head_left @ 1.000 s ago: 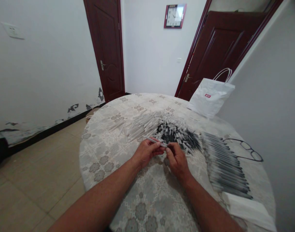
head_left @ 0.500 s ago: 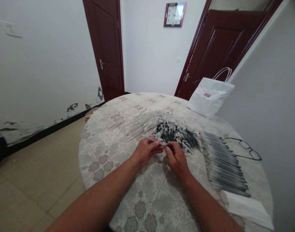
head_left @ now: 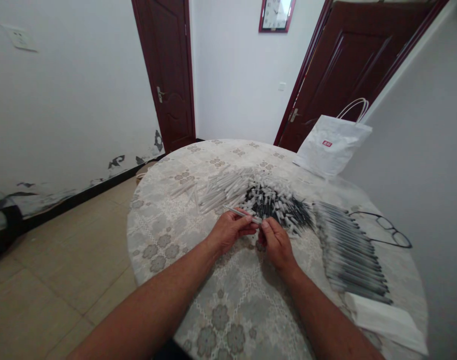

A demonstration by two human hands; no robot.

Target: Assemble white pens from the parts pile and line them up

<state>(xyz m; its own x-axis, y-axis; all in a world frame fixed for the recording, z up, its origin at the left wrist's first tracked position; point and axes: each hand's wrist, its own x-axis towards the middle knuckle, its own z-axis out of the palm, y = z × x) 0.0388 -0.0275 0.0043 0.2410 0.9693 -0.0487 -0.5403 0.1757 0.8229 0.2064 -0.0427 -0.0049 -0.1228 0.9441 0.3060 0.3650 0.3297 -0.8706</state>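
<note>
Over the middle of a round table, my left hand [head_left: 229, 229] holds a slim pale pen barrel [head_left: 239, 212] between thumb and fingers, its tip pointing up and left. My right hand [head_left: 276, 242] pinches the barrel's other end, and the fingertips of both hands are almost touching. Just behind the hands lie a pile of white pen barrels [head_left: 225, 187] and a heap of dark refills with white ends [head_left: 268, 205]. Whether a refill is inside the held barrel is too small to tell.
Assembled-looking grey pens [head_left: 354, 250] lie in a row at the right, beside black-framed glasses [head_left: 391, 231]. A folded white sheet [head_left: 388, 320] is at the near right. A white paper bag [head_left: 331, 145] stands at the back right of the patterned tablecloth [head_left: 161, 270].
The view has tilted down slightly and shifted left. My right hand's fingers have closed up around the end of the barrel, while my left hand keeps its hold.
</note>
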